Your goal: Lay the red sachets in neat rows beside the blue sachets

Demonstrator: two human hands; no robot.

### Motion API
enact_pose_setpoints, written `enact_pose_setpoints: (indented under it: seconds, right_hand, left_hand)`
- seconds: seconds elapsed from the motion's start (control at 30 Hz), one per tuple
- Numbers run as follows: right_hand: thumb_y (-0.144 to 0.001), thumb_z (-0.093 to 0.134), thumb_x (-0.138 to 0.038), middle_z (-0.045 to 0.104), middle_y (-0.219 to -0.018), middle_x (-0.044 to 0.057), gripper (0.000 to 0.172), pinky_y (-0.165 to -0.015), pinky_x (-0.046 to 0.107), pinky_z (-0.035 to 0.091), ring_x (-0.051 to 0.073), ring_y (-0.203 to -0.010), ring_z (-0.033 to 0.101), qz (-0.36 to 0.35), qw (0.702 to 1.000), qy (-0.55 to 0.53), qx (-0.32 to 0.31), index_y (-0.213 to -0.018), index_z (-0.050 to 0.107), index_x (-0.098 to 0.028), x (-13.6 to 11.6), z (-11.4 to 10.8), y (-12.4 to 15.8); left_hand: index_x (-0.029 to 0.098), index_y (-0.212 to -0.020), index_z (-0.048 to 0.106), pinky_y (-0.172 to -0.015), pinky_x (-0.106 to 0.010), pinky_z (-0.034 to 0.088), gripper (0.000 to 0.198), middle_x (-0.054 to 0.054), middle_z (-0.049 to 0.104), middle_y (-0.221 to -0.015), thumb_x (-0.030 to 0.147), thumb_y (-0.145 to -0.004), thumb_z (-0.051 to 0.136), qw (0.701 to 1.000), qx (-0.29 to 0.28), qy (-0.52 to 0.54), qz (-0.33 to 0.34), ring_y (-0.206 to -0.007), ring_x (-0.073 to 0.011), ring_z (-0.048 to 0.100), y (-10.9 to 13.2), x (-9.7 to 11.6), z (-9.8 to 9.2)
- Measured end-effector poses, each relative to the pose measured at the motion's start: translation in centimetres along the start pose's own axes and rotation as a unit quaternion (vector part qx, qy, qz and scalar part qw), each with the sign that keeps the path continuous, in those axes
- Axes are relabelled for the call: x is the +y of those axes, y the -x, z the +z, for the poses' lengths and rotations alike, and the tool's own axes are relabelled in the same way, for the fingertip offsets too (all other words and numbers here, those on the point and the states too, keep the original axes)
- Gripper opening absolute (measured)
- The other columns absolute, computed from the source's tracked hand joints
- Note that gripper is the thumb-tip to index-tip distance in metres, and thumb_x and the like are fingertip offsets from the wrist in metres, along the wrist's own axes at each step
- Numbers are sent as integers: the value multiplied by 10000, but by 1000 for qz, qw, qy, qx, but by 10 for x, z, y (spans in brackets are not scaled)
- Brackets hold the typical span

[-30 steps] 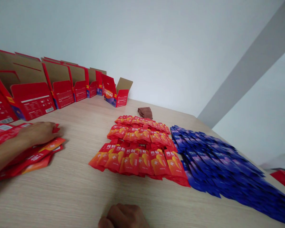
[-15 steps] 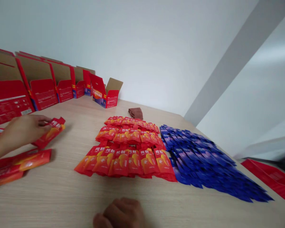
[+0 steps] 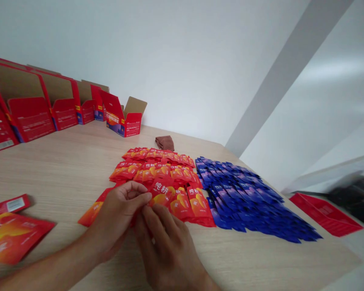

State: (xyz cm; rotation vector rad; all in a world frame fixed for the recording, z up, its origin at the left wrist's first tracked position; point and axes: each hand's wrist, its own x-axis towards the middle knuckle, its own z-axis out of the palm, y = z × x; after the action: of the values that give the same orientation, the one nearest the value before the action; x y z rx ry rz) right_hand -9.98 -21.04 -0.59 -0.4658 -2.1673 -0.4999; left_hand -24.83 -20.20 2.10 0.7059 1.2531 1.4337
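Note:
My left hand (image 3: 117, 220) and my right hand (image 3: 170, 246) meet in front of the rows of red-orange sachets (image 3: 197, 202). Between their fingertips is a red-orange sachet (image 3: 160, 190) with a fruit picture, its top end standing up above my fingers. Both hands are closed in a pinch on it, and they hide its lower part. More red-orange sachets lie in overlapping rows behind my hands. To the left, a loose sachet (image 3: 21, 234) lies on the table beside a red piece with a barcode label (image 3: 13, 205).
Dark blue sachets (image 3: 248, 202) lie in overlapping rows on the right. Open red boxes (image 3: 33, 117) line the back left, with one open box (image 3: 123, 121) set apart. A folded brown cloth (image 3: 164, 142) lies behind the sachets. A red tray-like box (image 3: 324, 212) sits far right.
My left hand has carried the sachet from the left side to the middle. My right hand has come up from the bottom edge and closed on it too. The view has shifted slightly right.

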Motion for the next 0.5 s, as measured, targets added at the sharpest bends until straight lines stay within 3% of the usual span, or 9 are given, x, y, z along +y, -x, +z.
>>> enact_pose_setpoints:
  seconds: [0.13,0.3,0.4,0.5]
  right_hand:
    - [-1088,381,-101,804,-1205,143,416,-855,327,617,281,-1105,705,-16,998,57,12,-1142,792,-57,3,-14,24]
    - [-1089,378,-91,819,-1201,118,427,-883,319,615,265,-1102,703,-10,997,78,-7,-1149,799,-49,13,-29,41]
    - [-1078,394,-82,820,-1193,128,413,-872,328,624,270,-1101,700,-26,997,67,-24,-1158,796,-33,22,-35,46]
    - [-1060,417,-71,816,-1200,142,390,-827,349,635,279,-1094,702,-40,997,57,-31,-1156,793,-30,30,-37,51]
  left_hand:
    - [171,-715,680,-531,-208,467,429,16,650,-635,418,-488,948,1000,-20,-14,-13,-608,-125,564,8,-11,11]
    - [186,-790,698,-568,-228,498,467,8,693,-698,435,-510,975,997,-58,-15,-47,-646,-145,604,6,-24,13]
    - [191,-791,724,-654,-256,562,433,-14,729,-736,437,-538,975,994,-97,-32,-39,-708,-176,675,7,-21,8]
    - [199,-755,773,-780,-345,629,418,-74,796,-830,492,-531,968,992,-103,-70,-11,-808,-253,756,10,-6,-8]
